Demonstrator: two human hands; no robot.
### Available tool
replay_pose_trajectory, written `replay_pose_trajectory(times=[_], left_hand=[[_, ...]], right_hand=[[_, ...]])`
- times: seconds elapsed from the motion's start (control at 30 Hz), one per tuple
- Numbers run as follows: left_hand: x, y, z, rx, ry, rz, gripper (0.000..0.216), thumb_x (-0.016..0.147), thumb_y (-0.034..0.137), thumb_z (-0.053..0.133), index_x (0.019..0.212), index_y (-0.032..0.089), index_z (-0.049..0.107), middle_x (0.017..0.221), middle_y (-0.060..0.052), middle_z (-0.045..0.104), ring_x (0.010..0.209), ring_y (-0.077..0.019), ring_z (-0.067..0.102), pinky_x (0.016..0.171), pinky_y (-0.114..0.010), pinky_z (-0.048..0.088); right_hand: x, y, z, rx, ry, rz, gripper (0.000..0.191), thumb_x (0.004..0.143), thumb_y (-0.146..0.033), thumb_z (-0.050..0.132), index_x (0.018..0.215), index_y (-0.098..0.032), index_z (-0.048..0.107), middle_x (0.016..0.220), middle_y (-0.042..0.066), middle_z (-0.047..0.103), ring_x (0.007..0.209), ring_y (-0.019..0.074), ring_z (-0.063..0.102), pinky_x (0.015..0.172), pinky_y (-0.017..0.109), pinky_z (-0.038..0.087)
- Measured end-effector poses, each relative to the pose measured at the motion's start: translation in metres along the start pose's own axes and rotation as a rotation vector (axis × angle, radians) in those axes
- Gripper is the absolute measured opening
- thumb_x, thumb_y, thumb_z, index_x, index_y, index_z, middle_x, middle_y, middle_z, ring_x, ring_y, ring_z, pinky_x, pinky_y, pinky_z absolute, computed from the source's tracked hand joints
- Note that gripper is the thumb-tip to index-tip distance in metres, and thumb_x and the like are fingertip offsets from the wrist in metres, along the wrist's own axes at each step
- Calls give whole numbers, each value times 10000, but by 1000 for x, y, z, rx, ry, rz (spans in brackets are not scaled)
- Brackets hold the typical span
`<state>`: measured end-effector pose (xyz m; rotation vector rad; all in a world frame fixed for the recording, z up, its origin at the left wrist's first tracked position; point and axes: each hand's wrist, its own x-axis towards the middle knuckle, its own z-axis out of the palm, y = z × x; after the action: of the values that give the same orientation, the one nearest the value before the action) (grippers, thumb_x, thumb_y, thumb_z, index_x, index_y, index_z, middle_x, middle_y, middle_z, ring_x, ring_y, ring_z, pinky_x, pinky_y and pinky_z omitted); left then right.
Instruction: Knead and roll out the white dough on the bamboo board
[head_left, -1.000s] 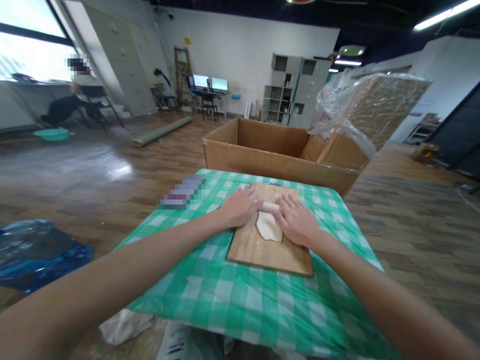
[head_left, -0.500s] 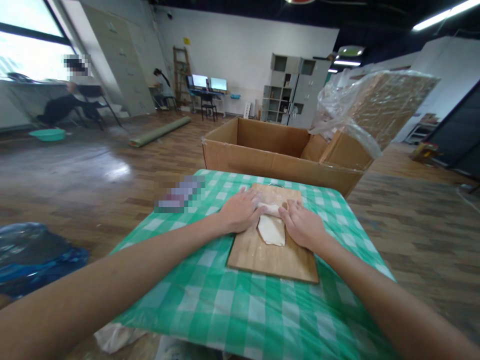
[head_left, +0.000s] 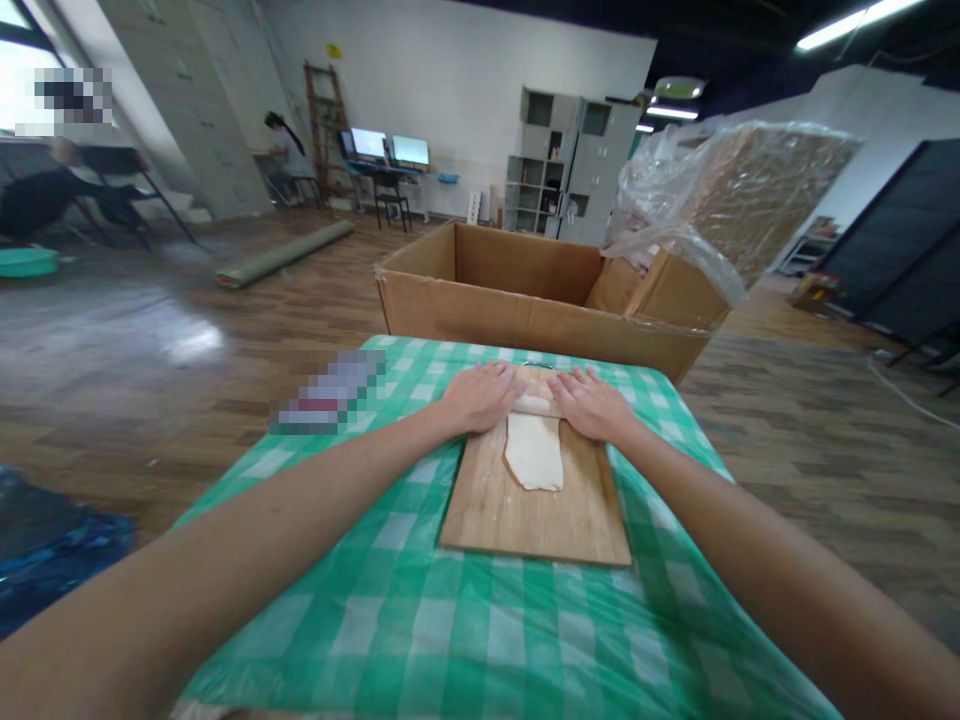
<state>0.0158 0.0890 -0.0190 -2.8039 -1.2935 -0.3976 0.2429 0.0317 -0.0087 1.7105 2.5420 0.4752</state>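
Observation:
A flat, pale sheet of dough lies on a wooden board, on a table with a green checked cloth. A light rolling pin rests across the dough's far end. My left hand presses flat on the pin's left end, fingers stretched forward. Over the pin's right end my right hand lies the same way, fingers spread. The hands cover most of the pin, so only its middle shows.
An open cardboard box stands just beyond the table, with a plastic-wrapped bundle at its right. A blurred-out object lies on the cloth left of the board. A blue plastic bag is on the floor, left. A person sits far left.
Both hands have pushed the rolling pin away towards the board's far edge. The dough has stretched longer and flatter. The camera has tilted slightly.

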Motion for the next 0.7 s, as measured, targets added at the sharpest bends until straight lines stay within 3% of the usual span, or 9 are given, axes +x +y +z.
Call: replay_pose_trajectory(times=[0.2,0.3,0.43,0.57,0.7], left_hand=[[-29,13,-9,34,64,12,657,1080,494,157,1441,108,548,1568,-182,494,1475,-317,430,1198,-466,318],[-58,20,-14,73,63,80,694,1071,530,196,1479,62,505,1588,-209,459,1528,-308,351,1263,-473,194],[-96,30,-20,85,69,101,761,1058,572,233,1552,15,388,1637,-233,367,1567,-309,266,1287,-467,115],[-106,36,-21,73,53,53,785,1059,593,204,1572,19,358,1648,-221,351,1561,-312,282,1285,-446,131],[-88,33,-19,52,28,-34,812,1060,595,170,1560,-14,366,1621,-245,388,1529,-334,346,1263,-452,199]], right_hand=[[-30,-24,-13,75,90,84,569,1112,-365,177,1448,-104,556,1517,205,549,1486,335,405,1180,583,313],[-57,-44,-18,158,129,157,690,1099,-491,159,1525,-40,461,1599,229,440,1544,327,308,1207,533,304],[-84,-57,-19,200,111,80,766,1082,-547,168,1590,-2,345,1664,216,318,1575,309,226,1263,483,227],[-78,-47,-17,234,89,41,754,1079,-571,155,1602,-66,353,1669,171,330,1572,288,242,1258,491,246],[-48,-30,-13,263,50,9,760,1082,-567,114,1567,-66,417,1626,179,413,1554,283,296,1245,491,280]])
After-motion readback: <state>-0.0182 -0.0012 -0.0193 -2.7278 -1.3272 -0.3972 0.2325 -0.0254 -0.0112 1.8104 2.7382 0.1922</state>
